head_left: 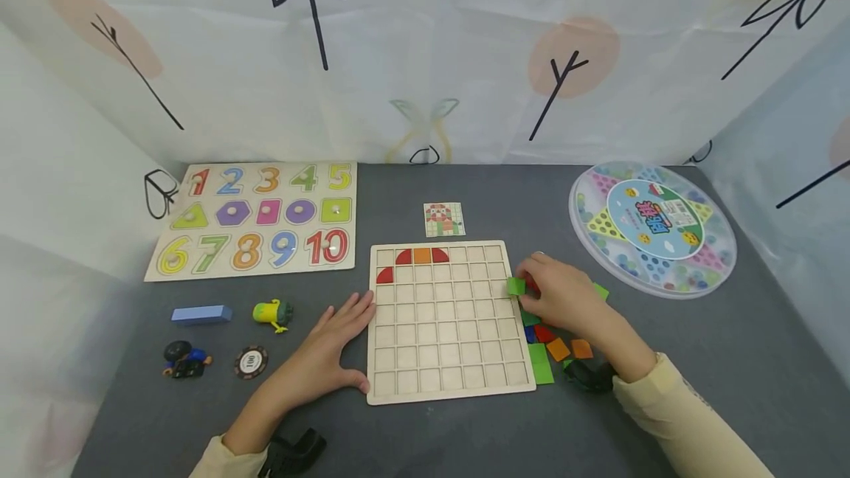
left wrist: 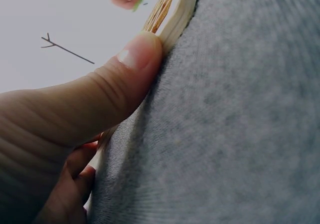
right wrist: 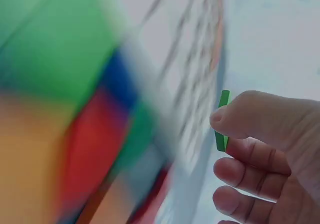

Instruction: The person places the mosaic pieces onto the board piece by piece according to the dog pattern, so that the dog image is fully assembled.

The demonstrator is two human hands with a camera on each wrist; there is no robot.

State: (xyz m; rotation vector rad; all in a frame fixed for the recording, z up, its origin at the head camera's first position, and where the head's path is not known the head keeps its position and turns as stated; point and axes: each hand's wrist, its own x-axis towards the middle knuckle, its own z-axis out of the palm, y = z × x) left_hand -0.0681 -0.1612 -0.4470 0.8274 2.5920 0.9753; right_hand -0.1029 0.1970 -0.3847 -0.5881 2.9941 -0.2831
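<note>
A wooden grid board [head_left: 449, 323] lies in the middle of the table. Red quarter-round tiles [head_left: 385, 275] and an orange square tile [head_left: 422, 256] sit in cells at its upper left. My left hand [head_left: 335, 351] rests along the board's left edge, fingers spread, and in the left wrist view the thumb [left wrist: 137, 58] touches the rim. Between thumb and fingers my right hand [head_left: 564, 293] pinches a green square tile [right wrist: 221, 124], held by the board's right edge. Beneath that hand lie loose tiles, among them a green one [head_left: 541, 364] and an orange one [head_left: 558, 349].
A small pattern card [head_left: 444, 219] lies behind the board. At the back left is a number puzzle [head_left: 265, 216]; a round game box [head_left: 654, 231] sits back right. Leftward lie a blue block [head_left: 201, 314], a yellow-green toy [head_left: 271, 313], a toy figure [head_left: 186, 360] and a poker chip [head_left: 251, 362].
</note>
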